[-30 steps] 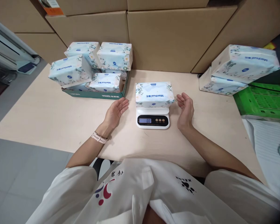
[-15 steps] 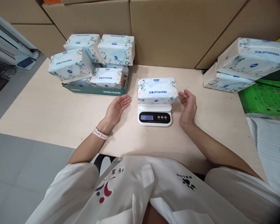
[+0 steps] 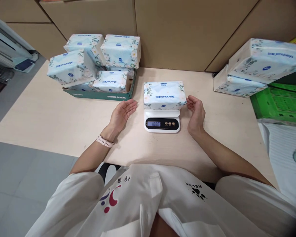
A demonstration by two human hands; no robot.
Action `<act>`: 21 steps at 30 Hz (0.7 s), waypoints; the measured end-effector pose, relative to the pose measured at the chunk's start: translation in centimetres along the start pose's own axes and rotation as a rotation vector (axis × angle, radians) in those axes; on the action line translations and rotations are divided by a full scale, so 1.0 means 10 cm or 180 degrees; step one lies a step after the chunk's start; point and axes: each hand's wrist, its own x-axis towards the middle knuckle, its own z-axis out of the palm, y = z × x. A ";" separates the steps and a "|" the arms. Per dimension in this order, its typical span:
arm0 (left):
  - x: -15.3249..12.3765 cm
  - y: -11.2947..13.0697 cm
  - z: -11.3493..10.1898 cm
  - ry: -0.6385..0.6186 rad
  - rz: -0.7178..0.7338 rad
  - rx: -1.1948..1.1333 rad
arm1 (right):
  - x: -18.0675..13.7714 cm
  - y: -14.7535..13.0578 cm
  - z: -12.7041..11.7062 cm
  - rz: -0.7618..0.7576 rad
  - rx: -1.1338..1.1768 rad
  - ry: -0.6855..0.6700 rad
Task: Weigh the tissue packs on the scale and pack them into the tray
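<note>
A pack of tissues (image 3: 164,93), pale blue with a flower print, lies on a white digital kitchen scale (image 3: 162,128) in the middle of the table. The lit display (image 3: 154,124) shows digits. My left hand (image 3: 122,115) rests palm up to the left of the scale, fingers stretched out, holding nothing and apart from the pack. On the other side, my right hand (image 3: 196,113) stands on its edge with the fingers slightly curled and apart. Its fingertips are at the pack's right end; whether they touch it I cannot tell.
A green open carton (image 3: 98,94) at the back left holds several tissue packs (image 3: 111,81). Two more packs (image 3: 263,62) are stacked at the back right, beside a green crate (image 3: 278,103). Large cardboard boxes (image 3: 172,36) line the table's (image 3: 133,144) far edge.
The whole view has shifted slightly to the left. My right hand is a touch nearer the pack's right end. The pack stays on the scale, and my left hand has hardly moved.
</note>
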 end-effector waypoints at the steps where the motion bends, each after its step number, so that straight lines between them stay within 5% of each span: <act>1: 0.00 0.00 0.00 -0.0006 -0.0001 0.0001 | 0.00 0.00 0.00 -0.0005 0.0011 0.0000; 21: -0.01 0.01 0.01 -0.0073 -0.0046 -0.0055 | -0.02 0.01 0.01 -0.0150 0.0055 -0.0040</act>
